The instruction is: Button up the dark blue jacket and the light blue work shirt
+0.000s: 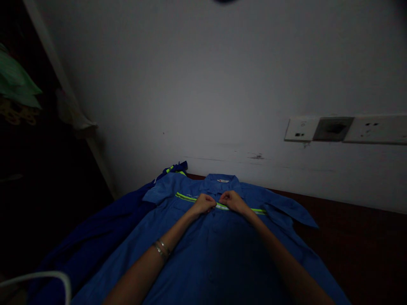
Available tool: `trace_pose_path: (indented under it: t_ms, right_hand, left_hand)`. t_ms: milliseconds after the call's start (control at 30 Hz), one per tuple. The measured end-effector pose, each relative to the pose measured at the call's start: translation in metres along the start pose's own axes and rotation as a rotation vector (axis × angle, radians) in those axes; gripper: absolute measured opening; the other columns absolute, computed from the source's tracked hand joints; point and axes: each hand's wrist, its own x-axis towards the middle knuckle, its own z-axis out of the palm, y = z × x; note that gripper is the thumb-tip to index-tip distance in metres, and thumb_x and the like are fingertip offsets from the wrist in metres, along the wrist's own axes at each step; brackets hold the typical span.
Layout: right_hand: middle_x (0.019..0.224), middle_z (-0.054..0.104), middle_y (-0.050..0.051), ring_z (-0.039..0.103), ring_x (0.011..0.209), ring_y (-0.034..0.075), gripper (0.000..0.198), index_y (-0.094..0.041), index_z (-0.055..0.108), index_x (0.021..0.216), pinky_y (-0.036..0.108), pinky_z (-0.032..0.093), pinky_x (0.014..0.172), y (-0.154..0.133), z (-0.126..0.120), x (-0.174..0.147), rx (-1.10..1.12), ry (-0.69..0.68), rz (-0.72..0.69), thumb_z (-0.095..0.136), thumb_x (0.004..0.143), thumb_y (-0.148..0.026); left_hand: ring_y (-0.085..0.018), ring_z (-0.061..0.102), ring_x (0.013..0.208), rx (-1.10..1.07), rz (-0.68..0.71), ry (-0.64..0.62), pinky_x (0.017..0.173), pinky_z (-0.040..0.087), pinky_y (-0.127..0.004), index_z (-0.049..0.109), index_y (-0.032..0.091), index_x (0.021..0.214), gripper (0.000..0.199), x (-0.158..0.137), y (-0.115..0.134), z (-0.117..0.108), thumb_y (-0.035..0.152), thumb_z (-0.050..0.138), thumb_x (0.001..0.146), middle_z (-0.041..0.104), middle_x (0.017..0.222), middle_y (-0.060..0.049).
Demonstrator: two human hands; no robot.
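Note:
A blue short-sleeved work shirt (197, 237) lies spread out, its collar toward the wall and a yellow-and-silver reflective stripe across the chest. My left hand (205, 204) pinches the shirt's front at the stripe, fingers closed. Close beside it on the right, my right hand (232, 201) is closed on the front edge just below the collar. A short stretch of the stripe shows between the two hands. Whether a button sits under the fingertips is too small to make out. Bracelets circle my left wrist.
Darker blue clothing (104, 224) with reflective trim lies left of the shirt. Beneath is a dark reddish-brown surface (349, 237). A pale wall (206, 84) rises behind, with socket panels (329, 128) at right. A white cable (47, 274) curves at lower left; green cloth (15, 78) hangs at far left.

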Motion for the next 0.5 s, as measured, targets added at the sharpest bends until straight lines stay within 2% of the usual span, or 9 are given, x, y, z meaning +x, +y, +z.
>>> trace_pose_path:
  t_ms: [367,500]
  right_hand:
    - [0.052,0.055,-0.002,0.044,0.046,0.007,0.011,-0.009,0.064,0.071,0.017,0.032,0.045,-0.0013,-0.0007,-0.001,0.008,0.002,-0.005,0.06,0.068,-0.019]
    - [0.046,0.05,-0.004,0.04,0.039,0.005,0.008,-0.01,0.062,0.07,0.016,0.03,0.039,-0.0041,0.0003,-0.0031,0.029,-0.008,0.029,0.059,0.069,-0.017]
  left_hand:
    - [-0.004,0.035,0.031,0.025,0.041,-0.073,0.034,0.022,-0.015,0.059,0.011,0.058,0.012,0.0005,0.0009,-0.0047,0.018,0.052,0.065,0.044,0.037,0.006]
    - [-0.005,0.038,0.032,0.034,0.084,-0.147,0.034,0.023,-0.016,0.057,0.011,0.055,0.014,0.0005,-0.0011,-0.0088,0.02,0.052,0.065,0.046,0.037,0.005]
